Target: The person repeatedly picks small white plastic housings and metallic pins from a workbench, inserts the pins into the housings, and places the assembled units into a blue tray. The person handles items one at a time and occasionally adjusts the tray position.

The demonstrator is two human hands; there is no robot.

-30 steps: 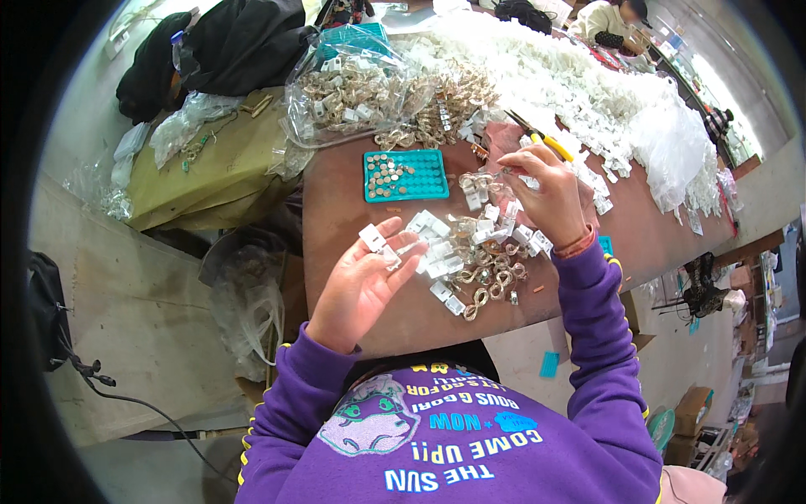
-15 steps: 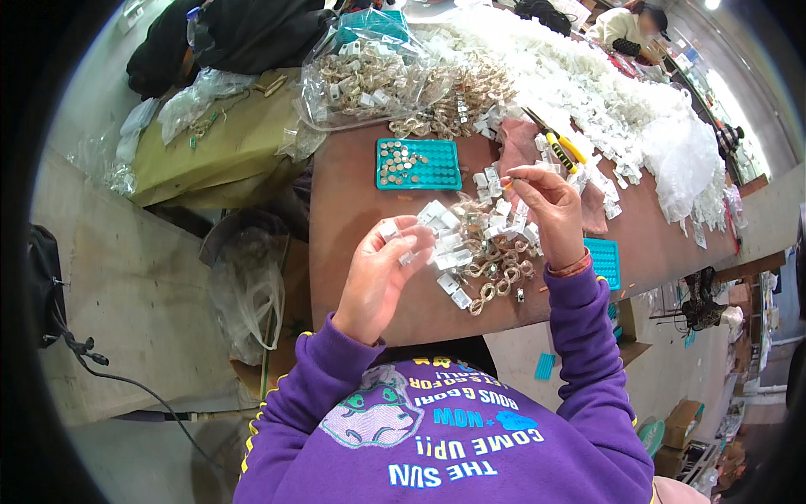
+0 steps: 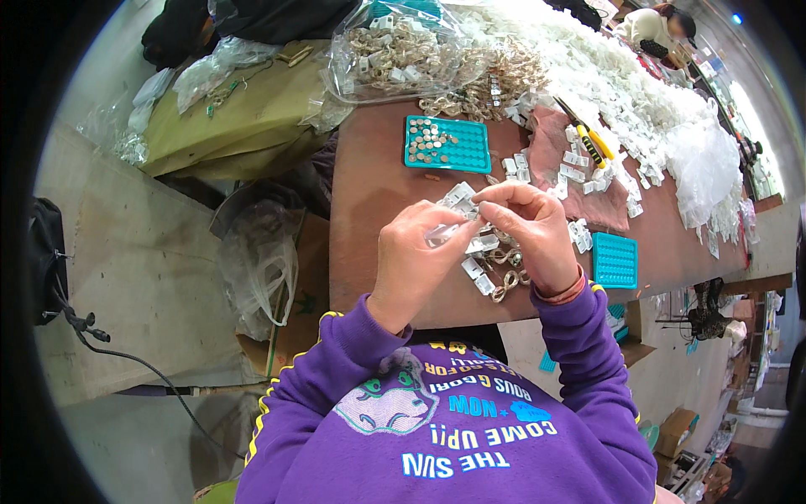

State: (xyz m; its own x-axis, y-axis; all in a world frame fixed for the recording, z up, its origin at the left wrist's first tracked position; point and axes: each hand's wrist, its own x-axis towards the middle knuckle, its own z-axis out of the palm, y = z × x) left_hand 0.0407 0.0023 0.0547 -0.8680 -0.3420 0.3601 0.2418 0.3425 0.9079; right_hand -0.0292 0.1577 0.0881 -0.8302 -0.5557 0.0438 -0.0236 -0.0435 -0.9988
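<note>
White piece (image 3: 439, 235): held in the left hand (image 3: 408, 254)
Right hand (image 3: 538, 235): narrow, can't tell whether gripping
Teal tray (image 3: 470, 149): beyond, on the desk (image 3: 374, 189)

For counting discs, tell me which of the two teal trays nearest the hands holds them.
The far teal tray: round discs lie toward its left; the teal tray beside the right hand shows none.

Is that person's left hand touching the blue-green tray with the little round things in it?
Apart. The head view shows a strip of brown tabletop between the left hand and the blue-green tray.
</note>
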